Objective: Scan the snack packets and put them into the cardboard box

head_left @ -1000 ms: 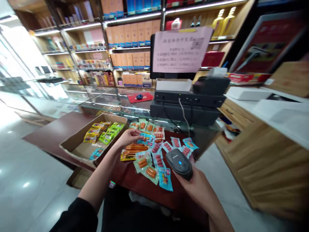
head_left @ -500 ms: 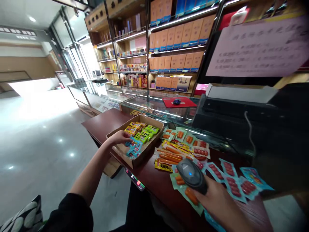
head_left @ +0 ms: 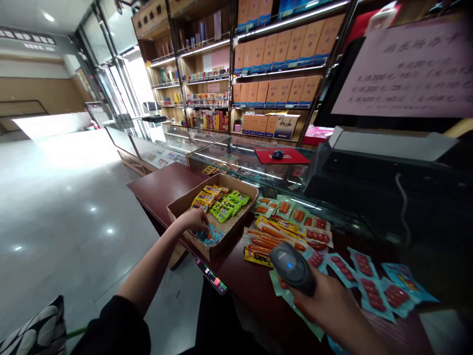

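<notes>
My right hand (head_left: 328, 301) is wrapped round the handle of a dark barcode scanner (head_left: 291, 266) with a blue light on it. Beneath the scanner lie green-edged sausage packets (head_left: 306, 315), partly covered by that hand. My left hand (head_left: 194, 220) reaches into a shallow cardboard box (head_left: 225, 235), its fingers bent down and closed on blue snack packets (head_left: 212, 235) at the near end. The fingertips are partly hidden. Behind them in the box lie green packets (head_left: 229, 206) and yellow packets (head_left: 204, 197).
Long sausages (head_left: 264, 242) and red sausage packets (head_left: 373, 293) are spread over the brown table (head_left: 162, 180). A phone (head_left: 210, 276) sits at its near edge. Beyond stands a glass counter (head_left: 236, 158) with a mouse (head_left: 278, 154) on a red mat. A dark monitor (head_left: 362, 182) is at right.
My left hand has come lower over the blue packets, and its fingers bend further down. The view has shifted slightly. My right hand keeps the scanner over the sausage packets.
</notes>
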`<state>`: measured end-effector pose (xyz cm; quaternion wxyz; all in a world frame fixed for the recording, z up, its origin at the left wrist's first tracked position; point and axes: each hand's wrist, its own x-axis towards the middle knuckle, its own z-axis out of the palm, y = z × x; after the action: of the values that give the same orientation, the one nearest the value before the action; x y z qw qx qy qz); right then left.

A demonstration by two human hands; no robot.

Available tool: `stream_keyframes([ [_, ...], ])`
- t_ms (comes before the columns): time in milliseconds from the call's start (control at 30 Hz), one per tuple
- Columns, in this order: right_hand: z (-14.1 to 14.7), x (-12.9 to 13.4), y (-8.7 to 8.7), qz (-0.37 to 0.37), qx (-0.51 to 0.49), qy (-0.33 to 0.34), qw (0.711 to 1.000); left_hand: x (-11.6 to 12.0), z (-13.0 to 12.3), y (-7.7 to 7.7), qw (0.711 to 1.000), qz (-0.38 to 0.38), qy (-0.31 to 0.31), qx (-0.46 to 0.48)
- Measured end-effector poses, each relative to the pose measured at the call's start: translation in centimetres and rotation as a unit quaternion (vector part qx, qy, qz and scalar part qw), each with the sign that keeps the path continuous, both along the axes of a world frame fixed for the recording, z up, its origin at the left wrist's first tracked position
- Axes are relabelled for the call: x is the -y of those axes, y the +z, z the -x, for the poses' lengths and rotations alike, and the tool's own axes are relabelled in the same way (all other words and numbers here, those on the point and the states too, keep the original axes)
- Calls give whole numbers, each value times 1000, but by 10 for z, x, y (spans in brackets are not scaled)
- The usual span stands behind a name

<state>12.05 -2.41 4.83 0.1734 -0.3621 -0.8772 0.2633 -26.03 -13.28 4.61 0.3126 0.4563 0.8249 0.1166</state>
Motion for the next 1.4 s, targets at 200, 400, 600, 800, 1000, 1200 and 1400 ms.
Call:
stream_keyframes([
  [200,-22,-10,1,-7,-3,-16,1000,-11,-33,30,976,-121,-7,-179],
  [400,-82,-24,-6,-21,-16,-129,991,-59,-124,31,956,-269,-111,-37],
  [600,-143,-22,-21,19,-58,-245,968,-121,-220,-7,925,-306,-217,64],
  [800,-178,-24,-31,14,-101,-275,956,-172,-301,-40,888,-297,-350,24],
  [1000,-196,-55,-35,-4,-112,-276,954,-202,-349,-67,838,-287,-450,-115],
  [1200,-189,-77,-20,62,-131,-207,968,-204,-364,-70,825,-235,-478,-189],
  [1400,-165,-90,51,67,-108,-104,986,-192,-330,-39,882,-252,-391,-81],
])
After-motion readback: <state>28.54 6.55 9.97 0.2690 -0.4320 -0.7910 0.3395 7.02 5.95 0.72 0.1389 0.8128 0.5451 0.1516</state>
